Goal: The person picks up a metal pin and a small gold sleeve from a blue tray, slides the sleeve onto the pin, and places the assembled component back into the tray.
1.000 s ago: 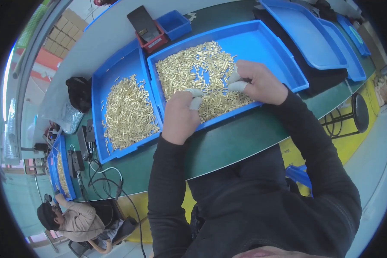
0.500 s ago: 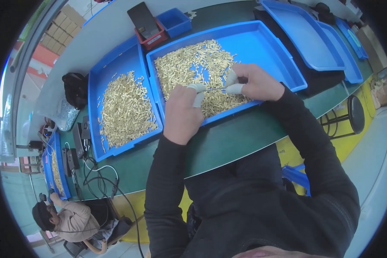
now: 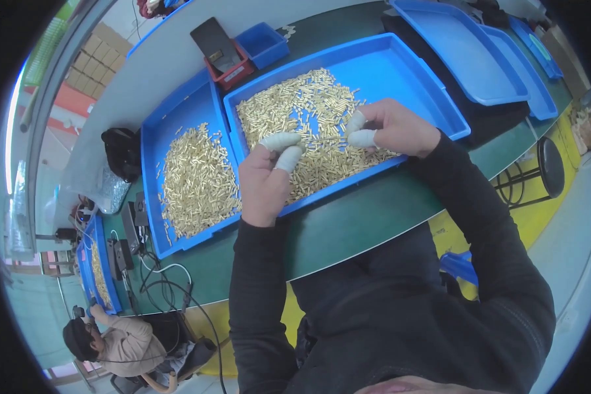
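My left hand (image 3: 264, 187) is over the near part of the middle blue tray (image 3: 387, 62), its capped thumb and index finger brought close together in a pinch. Facing it from the right, my right hand (image 3: 404, 128) also has its thumb and index finger curled toward each other. White finger cots cover these fingertips. Small brass-coloured cylinders (image 3: 315, 171) lie heaped in the tray beneath both hands. A thin line of brass shows between the fingertips, but I cannot make out whether it is held or lies on the heap.
A second blue tray (image 3: 152, 190) with a brass heap (image 3: 200, 180) stands at left. Behind are a red bin (image 3: 235, 73) and a small blue bin (image 3: 262, 43). Stacked blue trays (image 3: 463, 56) lie at right. Cables (image 3: 167, 282) hang near a seated person (image 3: 128, 345).
My left hand has moved slightly left and down, away from my right hand, with its capped fingers now more in sight. My right hand stays almost in place. The view has shifted a little.
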Available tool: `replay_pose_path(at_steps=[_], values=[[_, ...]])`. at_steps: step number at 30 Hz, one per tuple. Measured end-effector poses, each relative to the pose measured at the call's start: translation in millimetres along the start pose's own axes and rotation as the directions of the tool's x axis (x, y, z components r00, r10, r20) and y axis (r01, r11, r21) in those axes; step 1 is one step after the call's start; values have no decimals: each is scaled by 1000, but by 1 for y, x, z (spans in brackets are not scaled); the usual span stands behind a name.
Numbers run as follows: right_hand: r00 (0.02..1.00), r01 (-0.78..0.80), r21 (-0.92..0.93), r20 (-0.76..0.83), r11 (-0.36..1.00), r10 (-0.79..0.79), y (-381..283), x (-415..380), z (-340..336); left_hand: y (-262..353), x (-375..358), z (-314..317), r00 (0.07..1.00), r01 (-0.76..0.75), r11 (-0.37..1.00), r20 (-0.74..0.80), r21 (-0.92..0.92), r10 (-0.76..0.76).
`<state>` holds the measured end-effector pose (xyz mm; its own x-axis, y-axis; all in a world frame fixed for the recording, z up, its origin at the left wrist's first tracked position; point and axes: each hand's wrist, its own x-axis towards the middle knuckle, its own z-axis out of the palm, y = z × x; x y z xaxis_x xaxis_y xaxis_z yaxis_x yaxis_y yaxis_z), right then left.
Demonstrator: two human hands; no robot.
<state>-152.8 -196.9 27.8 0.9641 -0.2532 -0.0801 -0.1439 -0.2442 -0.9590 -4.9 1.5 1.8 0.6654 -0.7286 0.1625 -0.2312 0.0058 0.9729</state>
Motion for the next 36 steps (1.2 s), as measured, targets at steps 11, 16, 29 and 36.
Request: replay_pose_path(at_steps=[11,16,29,36], values=[[996,75,-134,-38,988,-81,4,-2,-1,4,-2,2,999,-45,997,9,55,45],[958,205,-325,-127,923,-258,18,-1,5,-6,0,3,931,-355,840,74,409,358],[981,152,-289,-71,945,-180,6,-2,5,-12,3,9,704,-579,308,272,755,656],[1000,-9,-80,9,997,10,0,-5,3,-7,-1,6,844,-512,661,179,548,506]])
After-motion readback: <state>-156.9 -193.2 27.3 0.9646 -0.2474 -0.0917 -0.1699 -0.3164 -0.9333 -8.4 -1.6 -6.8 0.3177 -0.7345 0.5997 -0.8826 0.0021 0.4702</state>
